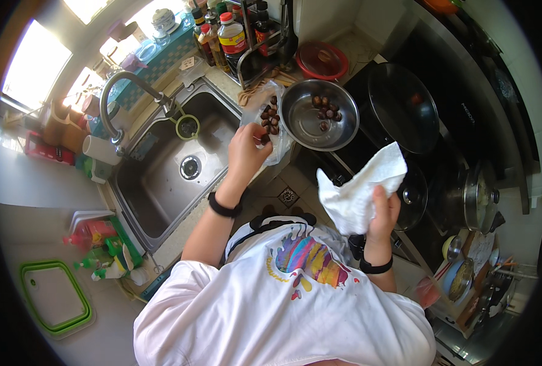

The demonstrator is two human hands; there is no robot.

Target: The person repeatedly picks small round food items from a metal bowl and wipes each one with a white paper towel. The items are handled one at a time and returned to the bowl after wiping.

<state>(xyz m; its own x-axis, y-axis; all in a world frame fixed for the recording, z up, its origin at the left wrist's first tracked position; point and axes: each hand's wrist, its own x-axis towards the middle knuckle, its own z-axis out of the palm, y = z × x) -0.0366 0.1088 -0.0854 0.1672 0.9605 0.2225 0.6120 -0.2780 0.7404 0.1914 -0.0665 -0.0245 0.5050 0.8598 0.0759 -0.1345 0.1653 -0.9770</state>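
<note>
My left hand (pixel 244 148) is at the near end of a clear plastic bag (pixel 278 148), with thumb and fingertips closed around a dark brown chestnut (pixel 265 139). Several more chestnuts (pixel 269 120) lie just beyond it on the bag. To the right of the bag sits a stainless steel bowl (pixel 294 120), holding several chestnuts (pixel 328 110) towards its far right side. My right hand (pixel 383 212) grips a white cloth (pixel 360 194) by its right part, and the rest of it spreads out leftwards in the air, nearer to me than the bowl.
Left of the bag is a steel sink (pixel 161 160) with a curved faucet (pixel 131 78) and a green strainer (pixel 188 127). Behind stand sauce bottles (pixel 231 39) in a rack and a red basin (pixel 339 71). A lidded wok (pixel 403 110) and pots (pixel 476 201) occupy the stove at right.
</note>
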